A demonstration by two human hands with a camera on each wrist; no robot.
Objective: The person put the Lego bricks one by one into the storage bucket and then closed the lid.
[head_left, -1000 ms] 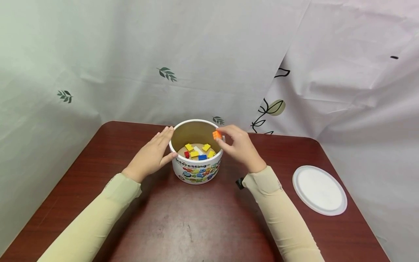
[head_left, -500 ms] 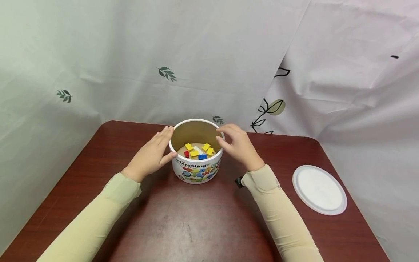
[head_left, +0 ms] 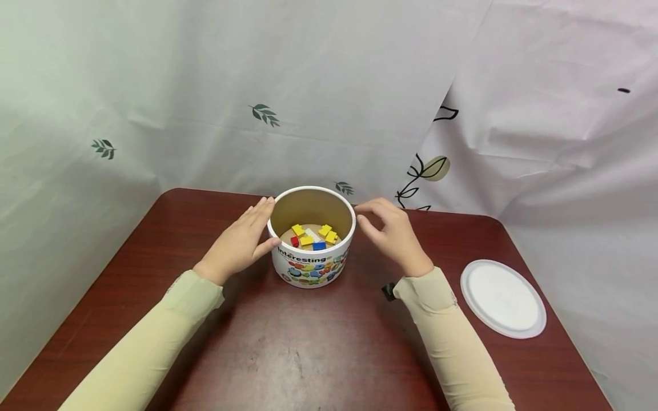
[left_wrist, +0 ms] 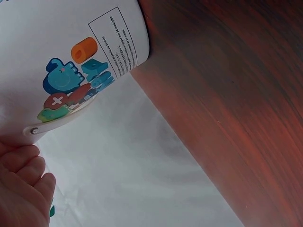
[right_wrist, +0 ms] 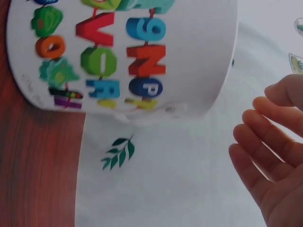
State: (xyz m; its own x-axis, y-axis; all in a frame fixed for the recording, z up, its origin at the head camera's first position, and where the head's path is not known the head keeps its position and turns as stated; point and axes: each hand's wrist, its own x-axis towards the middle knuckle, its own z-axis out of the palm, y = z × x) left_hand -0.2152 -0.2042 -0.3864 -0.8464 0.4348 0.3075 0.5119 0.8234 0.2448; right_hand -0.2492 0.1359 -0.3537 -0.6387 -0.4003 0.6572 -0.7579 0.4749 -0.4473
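A white bucket [head_left: 339,265] printed with "Interesting" and colourful letters stands at the back middle of the table. On its bottom lie several yellow bricks [head_left: 306,241], a white brick [head_left: 312,234], a red brick [head_left: 295,242] and a blue brick [head_left: 319,246]. My left hand [head_left: 239,242] touches the bucket's left rim with straight fingers. To the right of the rim is my right hand [head_left: 393,234], apart from it. The right wrist view shows those fingers [right_wrist: 255,137] loosely bent, holding nothing. No orange brick shows; the front wall hides part of the bucket's bottom.
A round white lid [head_left: 504,298] lies on the right side of the dark red wooden table [head_left: 298,354]. Light fabric [head_left: 205,85] with leaf prints hangs behind the table's back edge. A small black object [head_left: 388,291] shows at the right cuff.
The orange brick left my right hand over the bucket and is out of sight. That hand then moved right, off the rim. A yellow brick on the right shifted slightly. My left hand stayed put.
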